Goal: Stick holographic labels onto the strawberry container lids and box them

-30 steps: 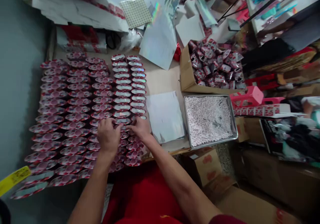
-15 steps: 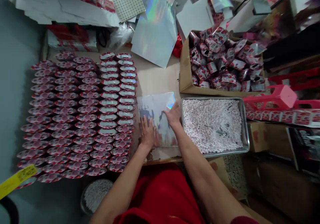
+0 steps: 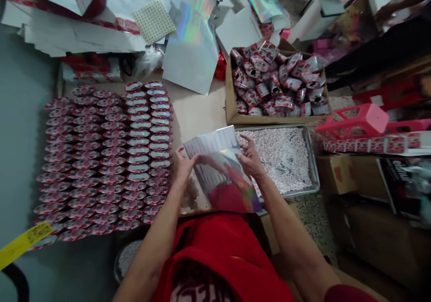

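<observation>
A shiny silver holographic sheet (image 3: 229,172) is raised at a tilt above the table's front edge, reflecting red cloth and an arm. My left hand (image 3: 183,165) grips its left edge, thumb over the top face and fingers partly hidden behind. At the opposite edge, my right hand (image 3: 251,160) holds the sheet with bent fingers, close to a metal tray (image 3: 315,172) of small pale pieces. Left of my left hand stand rows of red-patterned packs (image 3: 111,163), some topped with silvery strips.
A cardboard box (image 3: 232,109) full of crumpled red-patterned wrappers stands behind the tray. Farther back lie a large holographic sheet (image 3: 193,50) and stacked white sheets (image 3: 84,30). A pink plastic stool (image 3: 367,118) is at the right. A bowl (image 3: 126,257) sits below the table.
The silver sheet lay flat under both hands; now it is lifted and tilted, held at its sides. My left hand moved to the left edge. The view shifted slightly.
</observation>
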The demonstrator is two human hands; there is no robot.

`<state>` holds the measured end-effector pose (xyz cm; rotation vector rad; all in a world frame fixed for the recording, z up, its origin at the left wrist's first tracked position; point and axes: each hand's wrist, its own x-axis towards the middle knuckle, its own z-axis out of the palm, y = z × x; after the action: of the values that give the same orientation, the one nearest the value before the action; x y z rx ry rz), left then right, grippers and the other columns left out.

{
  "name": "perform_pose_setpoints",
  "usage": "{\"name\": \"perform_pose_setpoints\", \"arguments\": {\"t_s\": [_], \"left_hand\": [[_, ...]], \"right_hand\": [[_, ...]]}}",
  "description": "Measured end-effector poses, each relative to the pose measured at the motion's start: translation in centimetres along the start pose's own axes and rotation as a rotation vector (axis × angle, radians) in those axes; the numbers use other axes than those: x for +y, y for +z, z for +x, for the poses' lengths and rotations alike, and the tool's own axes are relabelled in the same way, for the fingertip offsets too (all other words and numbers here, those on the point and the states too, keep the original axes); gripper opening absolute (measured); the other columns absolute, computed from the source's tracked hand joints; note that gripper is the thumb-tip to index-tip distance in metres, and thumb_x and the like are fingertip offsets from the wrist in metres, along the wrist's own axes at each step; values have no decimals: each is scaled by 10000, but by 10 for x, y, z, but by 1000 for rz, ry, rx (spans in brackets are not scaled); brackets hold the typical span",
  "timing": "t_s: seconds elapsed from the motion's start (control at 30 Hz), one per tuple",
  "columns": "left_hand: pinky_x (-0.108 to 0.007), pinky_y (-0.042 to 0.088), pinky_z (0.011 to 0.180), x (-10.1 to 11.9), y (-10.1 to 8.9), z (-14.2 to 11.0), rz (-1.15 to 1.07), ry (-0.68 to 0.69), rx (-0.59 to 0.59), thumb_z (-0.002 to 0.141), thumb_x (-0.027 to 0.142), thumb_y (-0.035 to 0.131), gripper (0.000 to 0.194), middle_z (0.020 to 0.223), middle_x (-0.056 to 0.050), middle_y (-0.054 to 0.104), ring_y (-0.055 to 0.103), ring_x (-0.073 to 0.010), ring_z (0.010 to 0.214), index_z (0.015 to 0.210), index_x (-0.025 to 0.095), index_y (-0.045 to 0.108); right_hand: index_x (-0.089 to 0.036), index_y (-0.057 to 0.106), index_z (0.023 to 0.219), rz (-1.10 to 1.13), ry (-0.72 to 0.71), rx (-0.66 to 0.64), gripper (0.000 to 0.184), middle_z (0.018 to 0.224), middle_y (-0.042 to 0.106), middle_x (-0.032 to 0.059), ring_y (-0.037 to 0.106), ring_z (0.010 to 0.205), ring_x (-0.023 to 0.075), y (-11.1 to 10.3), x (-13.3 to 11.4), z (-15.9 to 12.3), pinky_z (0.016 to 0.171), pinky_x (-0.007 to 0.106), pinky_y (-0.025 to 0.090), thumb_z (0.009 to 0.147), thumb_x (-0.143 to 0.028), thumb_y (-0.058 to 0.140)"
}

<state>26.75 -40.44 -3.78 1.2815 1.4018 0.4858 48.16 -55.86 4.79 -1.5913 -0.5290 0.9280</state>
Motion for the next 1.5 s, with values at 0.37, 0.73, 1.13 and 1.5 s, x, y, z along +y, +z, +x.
{"name": "perform_pose_setpoints", "arguments": {"t_s": [0.37,0.73,1.13,1.5], "left_hand": [[-344,534,903,-21,36,-20,-124,-21,-195,687,330,835,682,1136,-83,647,666,-202,1021,1281,216,520],[-248,507,746,-5,21,-15,-253,31,-439,627,340,841,461,798,20,670,628,-131,742,1018,195,644],[-306,512,713,18,0,-34,100,14,-435,677,359,832,338,779,-22,705,595,-169,699,969,187,817],[-446,451,1019,24,7,-29,652,464,-266,935,370,684,187,1081,-112,695,620,-291,1075,888,237,807]], "right_hand": [[-205,718,1207,72,279,-25,641,935,759,46,675,786,206,-53,33,-26,694,300,491,602,-392,816],[-160,720,1277,-103,196,20,668,1006,750,66,699,826,214,-82,58,-35,712,306,515,673,-431,803],[-220,825,922,-476,93,13,267,886,764,47,678,868,233,-67,62,-26,818,350,501,763,-434,824],[-277,644,1375,-1094,-288,-463,439,1324,715,95,609,1258,291,6,26,-4,1184,509,272,945,-310,729]]}}
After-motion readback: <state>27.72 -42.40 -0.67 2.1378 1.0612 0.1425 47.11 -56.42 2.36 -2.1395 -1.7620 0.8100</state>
